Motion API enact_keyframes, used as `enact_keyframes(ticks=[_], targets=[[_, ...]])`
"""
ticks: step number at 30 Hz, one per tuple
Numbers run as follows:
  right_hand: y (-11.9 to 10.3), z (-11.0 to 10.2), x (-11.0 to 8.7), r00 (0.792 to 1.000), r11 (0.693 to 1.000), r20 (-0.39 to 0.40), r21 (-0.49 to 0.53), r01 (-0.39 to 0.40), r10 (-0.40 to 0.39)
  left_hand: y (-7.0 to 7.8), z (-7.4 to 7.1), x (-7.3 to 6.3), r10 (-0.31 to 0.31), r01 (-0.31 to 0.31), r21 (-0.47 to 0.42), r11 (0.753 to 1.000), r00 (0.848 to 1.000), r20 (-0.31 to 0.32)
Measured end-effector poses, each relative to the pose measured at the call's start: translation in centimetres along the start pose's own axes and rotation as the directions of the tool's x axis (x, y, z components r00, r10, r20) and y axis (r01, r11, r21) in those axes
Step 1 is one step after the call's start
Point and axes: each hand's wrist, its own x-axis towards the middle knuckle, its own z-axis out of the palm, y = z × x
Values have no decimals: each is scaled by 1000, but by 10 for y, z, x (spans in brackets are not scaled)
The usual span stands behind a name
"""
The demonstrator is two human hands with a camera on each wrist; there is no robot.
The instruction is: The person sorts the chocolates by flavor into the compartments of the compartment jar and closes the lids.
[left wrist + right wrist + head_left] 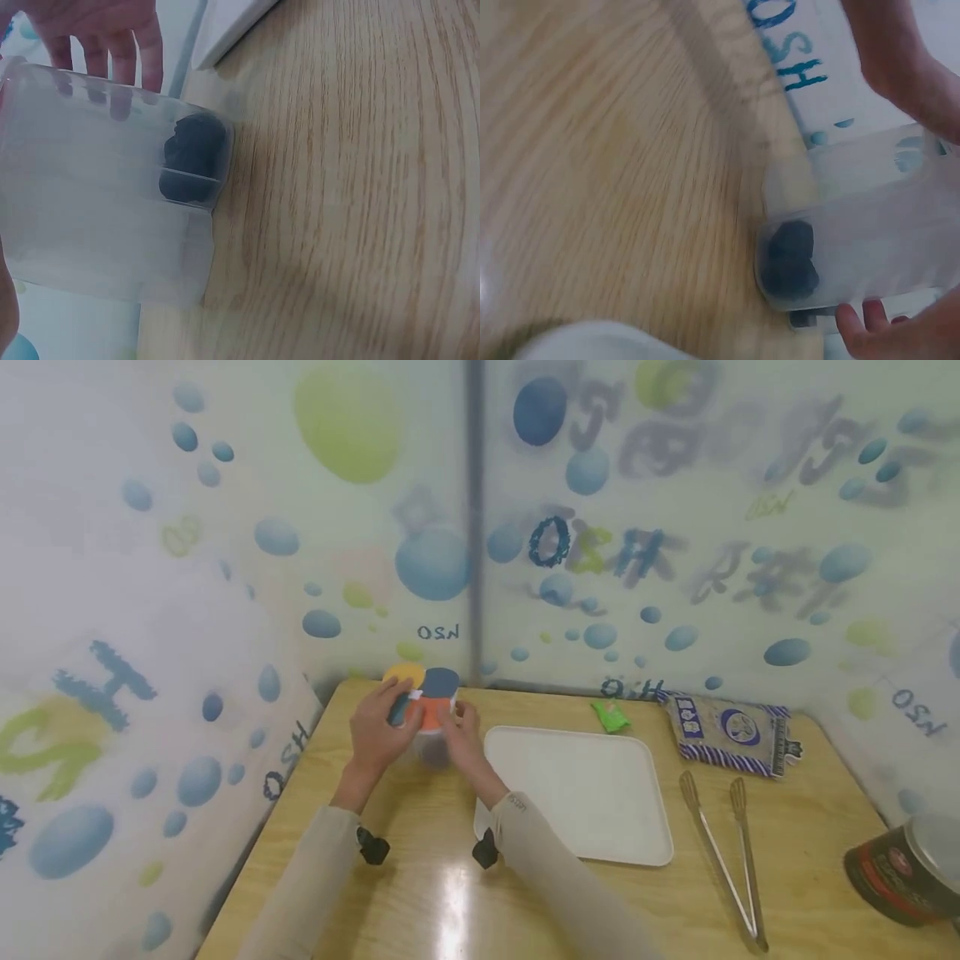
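A clear plastic storage canister [432,750] with a divided body stands near the back left of the table. Its top has coloured flaps: yellow [402,672], blue [441,682], orange-red [431,713] and a dark one. My left hand [377,724] grips the top on its left side, fingers over the yellow flap, which sits raised. From the right, my right hand [465,739] holds the canister near its rim; its fingers [855,326] touch the wall in the right wrist view. Dark round pieces [193,154] lie at the bottom of one compartment in the left wrist view.
A white tray [577,739] lies right of the canister. Behind it is a green wrapped packet [611,716]. Farther right are a printed bag [731,733], metal tongs [716,852] and a dark can [892,872]. Patterned walls [375,568] enclose the table's back and sides.
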Motion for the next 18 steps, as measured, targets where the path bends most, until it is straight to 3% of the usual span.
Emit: enact_keyframes(ticks=[5,12,18], targets=[[-2,6,1,1000,1000,-15,11,-19,20,1,-6,2,3,-3,5,1000,1000,-16],[-10,0,5,999,999,-29,-3,-41,41,2,-2,9,-2,2,-5,1000,1000,0],[-3,1,0,997,998,-38,7,-69,69,1,-2,1,-14,13,8,1000,1000,11]])
